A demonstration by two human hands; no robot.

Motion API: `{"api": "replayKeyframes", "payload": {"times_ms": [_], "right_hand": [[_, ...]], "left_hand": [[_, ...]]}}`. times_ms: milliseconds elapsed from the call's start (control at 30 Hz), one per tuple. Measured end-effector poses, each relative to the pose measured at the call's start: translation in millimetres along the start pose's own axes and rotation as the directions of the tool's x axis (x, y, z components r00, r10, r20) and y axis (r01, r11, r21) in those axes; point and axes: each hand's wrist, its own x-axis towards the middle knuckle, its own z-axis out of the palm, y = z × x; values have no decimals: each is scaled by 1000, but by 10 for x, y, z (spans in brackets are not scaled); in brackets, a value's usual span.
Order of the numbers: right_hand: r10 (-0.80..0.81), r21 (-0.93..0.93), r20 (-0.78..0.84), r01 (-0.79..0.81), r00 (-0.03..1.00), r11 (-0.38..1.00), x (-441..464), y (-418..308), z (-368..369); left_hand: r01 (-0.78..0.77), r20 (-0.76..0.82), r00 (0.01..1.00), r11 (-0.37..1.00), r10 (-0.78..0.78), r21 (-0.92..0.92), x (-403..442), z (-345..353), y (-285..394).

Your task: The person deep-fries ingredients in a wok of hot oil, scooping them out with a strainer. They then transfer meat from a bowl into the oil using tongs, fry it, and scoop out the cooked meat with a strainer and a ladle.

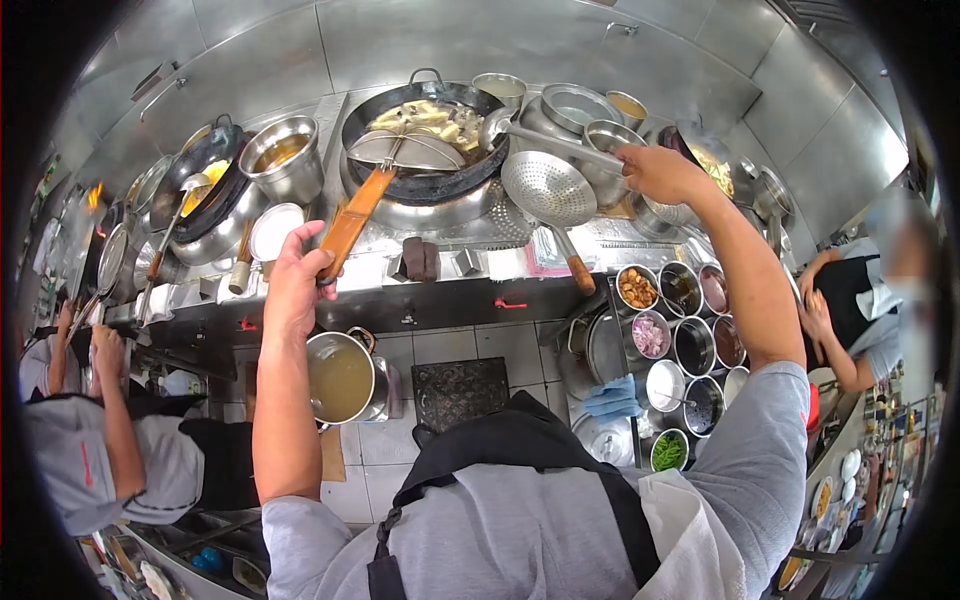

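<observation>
My left hand is closed around the wooden handle of a strainer, whose metal bowl rests over the wok. Inside the wok, pale pieces of food lie in liquid, partly hidden by the strainer. My right hand grips the long metal handle of a ladle. The ladle's bowl is at the wok's right rim. Below that handle, a perforated skimmer lies on the stove with its wooden handle pointing toward me.
Metal tubs of ingredients stand at right. A pot of cloudy liquid is below my left arm. Left of the wok are a pot of brown liquid and another wok. Co-workers stand on both sides.
</observation>
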Motion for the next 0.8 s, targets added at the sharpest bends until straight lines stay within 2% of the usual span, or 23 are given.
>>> {"api": "replayKeyframes", "payload": {"times_ms": [333,433,533,633,767,800], "right_hand": [[26,-26,20,-26,999,999,-64,-2,-6],[47,-95,-3,-48,999,994,-101,-37,-47],[170,-245,-67,-181,983,953,-143,-139,-144],[218,-345,-162,-263,962,901,-23,-107,-14],[232,18,-285,-237,930,971,35,309,190],[204,53,-330,-198,922,979,27,398,254]], "left_hand": [[-3,7,1000,1000,3,-7,-19,35,-15],[1,10,1000,1000,-1,8,-19,51,-15],[-5,34,999,1000,4,22,-18,60,-30],[-7,47,999,999,5,40,-23,83,-31],[-6,48,999,999,4,41,-12,97,-50],[-2,47,999,999,-1,47,-9,98,-45]]}}
